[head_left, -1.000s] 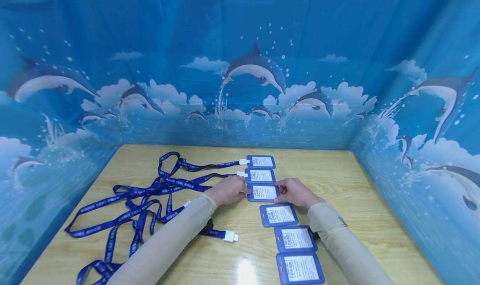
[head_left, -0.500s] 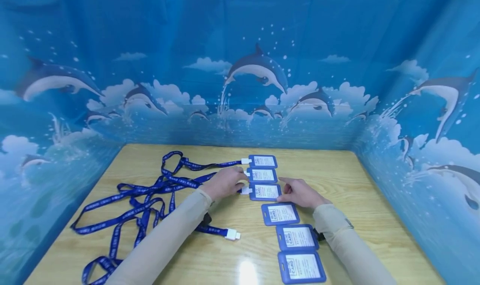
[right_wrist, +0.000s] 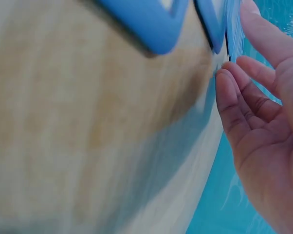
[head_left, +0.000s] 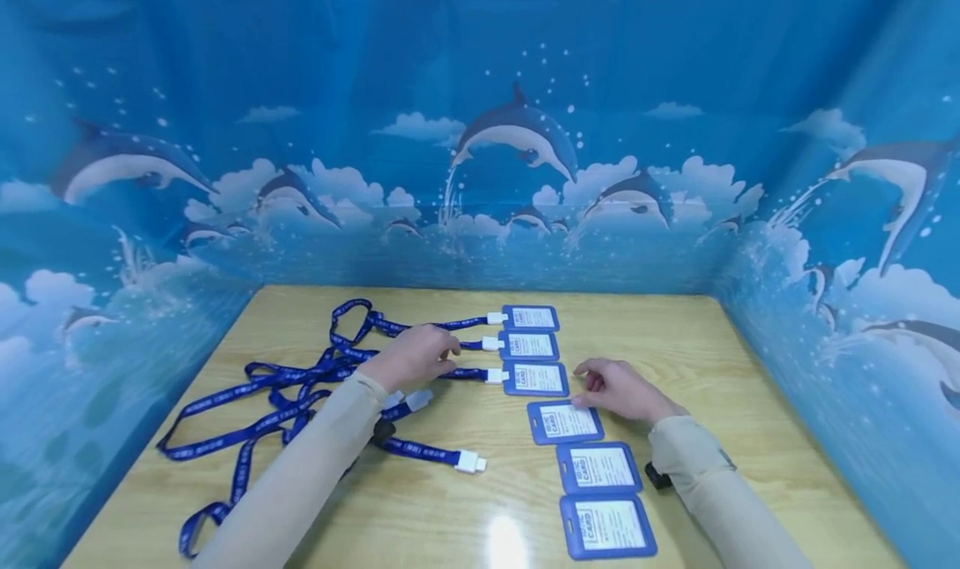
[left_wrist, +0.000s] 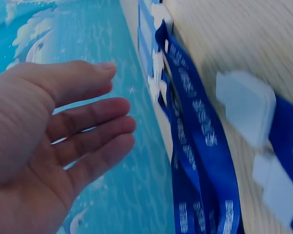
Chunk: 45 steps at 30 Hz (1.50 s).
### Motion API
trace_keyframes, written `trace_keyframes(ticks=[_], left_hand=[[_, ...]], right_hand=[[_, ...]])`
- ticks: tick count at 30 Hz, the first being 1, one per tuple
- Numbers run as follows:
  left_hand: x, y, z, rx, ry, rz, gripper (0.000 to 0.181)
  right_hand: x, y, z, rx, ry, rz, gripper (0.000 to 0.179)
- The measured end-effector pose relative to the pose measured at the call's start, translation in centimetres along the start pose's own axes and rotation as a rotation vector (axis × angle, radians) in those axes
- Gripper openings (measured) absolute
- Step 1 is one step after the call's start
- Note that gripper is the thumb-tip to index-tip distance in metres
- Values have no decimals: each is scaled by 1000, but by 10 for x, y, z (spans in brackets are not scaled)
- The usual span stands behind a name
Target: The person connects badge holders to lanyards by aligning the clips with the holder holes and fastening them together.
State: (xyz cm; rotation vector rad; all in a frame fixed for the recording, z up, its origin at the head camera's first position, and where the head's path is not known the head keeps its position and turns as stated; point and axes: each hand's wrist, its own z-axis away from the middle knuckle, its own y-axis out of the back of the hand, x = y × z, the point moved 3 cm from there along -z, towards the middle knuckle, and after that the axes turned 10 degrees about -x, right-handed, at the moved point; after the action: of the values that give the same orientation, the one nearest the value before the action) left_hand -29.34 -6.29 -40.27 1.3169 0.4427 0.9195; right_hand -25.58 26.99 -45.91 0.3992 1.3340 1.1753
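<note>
Dolphin curtain (head_left: 637,77) behind, wooden table (head_left: 697,369) below; now, left grip (head_left: 412,358) relaxed, empty, over blue lanyards (head_left: 423,451); right grip (head_left: 618,388) likewise, just beside six card holders (head_left: 570,420) lined near to far.

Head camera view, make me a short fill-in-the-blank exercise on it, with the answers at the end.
1. The badge holders number ____.
2. White clips sit at the edge of ____ of them.
3. The hand nearer the lanyards is the person's ____ hand.
4. The leaping animals printed on the curtain are ____.

Missing words: six; three; left; dolphins.
</note>
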Motion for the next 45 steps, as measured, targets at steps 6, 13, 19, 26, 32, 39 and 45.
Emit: trace_keyframes(ticks=[6,13,19,26,32,39,45], left_hand=[[-19,0,19,-94,103,103,9],[-34,-13,32,-185,154,147,7],[-40,-12,43,-254,232,127,11],[-39,-19,42,-285,254,140,13],[-38,-19,39,-277,242,135,14],[-37,-24,35,-255,225,112,10],[-34,-27,32,-232,215,76,7]], right_hand=[[0,4,4,-11,2,0,51],[-1,9,8,-42,25,13,55],[3,11,15,-49,30,54,67],[7,12,22,-60,22,96,76],[10,12,27,-79,16,75,77],[10,6,28,-87,52,63,74],[8,0,28,-100,64,80,77]])
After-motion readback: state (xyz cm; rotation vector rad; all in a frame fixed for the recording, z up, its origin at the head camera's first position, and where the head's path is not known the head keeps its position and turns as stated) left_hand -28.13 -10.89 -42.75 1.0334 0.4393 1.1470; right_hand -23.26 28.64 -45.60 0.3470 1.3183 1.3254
